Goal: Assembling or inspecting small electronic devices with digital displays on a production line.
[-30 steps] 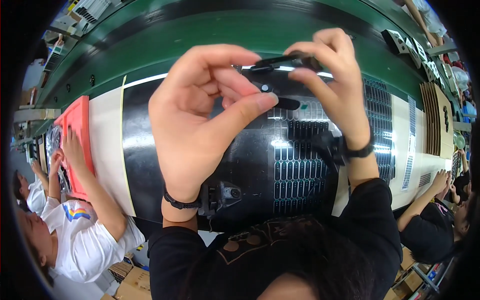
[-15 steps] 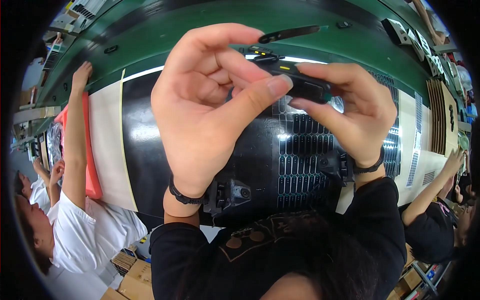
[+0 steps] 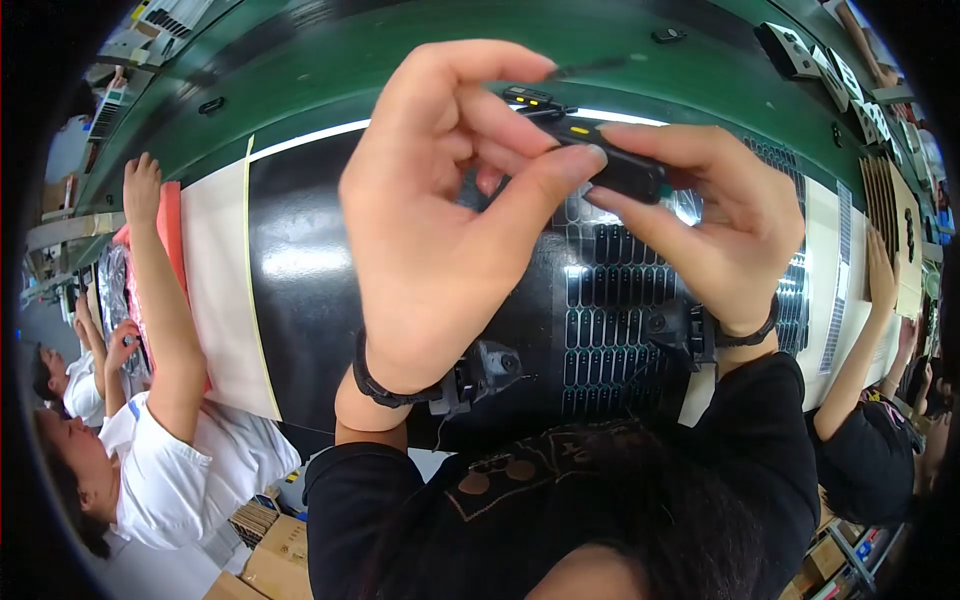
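Reaching up along the far left, a co-worker in a white shirt lays a hand on a red tray at the edge of the bench. Next comes a pale strip of the work surface, then the glossy black mat under my arms. My left hand is raised above it, thumb and fingers closed on the left end of a small black oblong part with little yellow marks on top. A black band circles that wrist, with a small clip-like device hanging beside it. The part sits between my two hands, lifted clear of the mat's grid of slots. My right hand cups it from below and the right, fingers pinched on its far end. Behind runs the green conveyor belt. At the right edge, another person's arm stretches toward the bench.
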Available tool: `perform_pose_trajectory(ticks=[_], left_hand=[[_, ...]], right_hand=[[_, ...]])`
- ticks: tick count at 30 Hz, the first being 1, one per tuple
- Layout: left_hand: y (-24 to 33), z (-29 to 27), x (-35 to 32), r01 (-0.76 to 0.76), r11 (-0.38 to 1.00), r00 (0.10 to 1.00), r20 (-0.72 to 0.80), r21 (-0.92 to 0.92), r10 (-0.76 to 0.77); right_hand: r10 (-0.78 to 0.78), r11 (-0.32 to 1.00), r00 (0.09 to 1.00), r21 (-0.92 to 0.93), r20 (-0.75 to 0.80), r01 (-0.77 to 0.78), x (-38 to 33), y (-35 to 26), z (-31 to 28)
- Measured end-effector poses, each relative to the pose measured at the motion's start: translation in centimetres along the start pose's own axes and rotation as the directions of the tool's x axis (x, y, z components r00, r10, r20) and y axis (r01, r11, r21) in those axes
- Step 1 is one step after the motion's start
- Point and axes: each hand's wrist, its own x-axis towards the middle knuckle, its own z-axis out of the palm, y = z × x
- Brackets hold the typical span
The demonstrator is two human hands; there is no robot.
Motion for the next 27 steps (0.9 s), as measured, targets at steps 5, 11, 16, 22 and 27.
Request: perform_pose_trajectory(ticks=[5, 11, 16, 22, 27], left_hand=[[-0.5, -0.8, 1.0, 0.224, 0.965, 0.968, 0.145, -0.136, -0.204], [-1.8, -1.2, 1.3, 0.241, 0.957, 0.961, 0.180, -0.162, -0.212], [-3.4, -1.1, 2.1, 0.026, 0.952, 1.000, -0.019, 0.305, -0.022], [-2.6, -2.3, 2.2, -0.150, 0.824, 0.976, -0.054, 0.546, 0.213], [-1.5, -1.9, 1.8, -0.112, 0.849, 0.993, 0.021, 0.516, 0.119]], right_hand=[[0.068, 0.993, 0.997, 0.091, 0.033, -0.071, 0.4, 0.1, 0.1], [0.259, 0.903, 0.961, 0.330, 0.095, -0.276, 1.0, 0.8, 0.3], [0.381, 0.886, 0.859, 0.130, 0.341, -0.445, 5.5, 8.1, -1.8], [0.136, 0.877, 0.955, -0.481, 0.263, 0.008, 10.9, 18.9, -3.1], [0.163, 0.781, 0.915, -0.614, 0.368, 0.108, 12.6, 27.0, -4.5]])
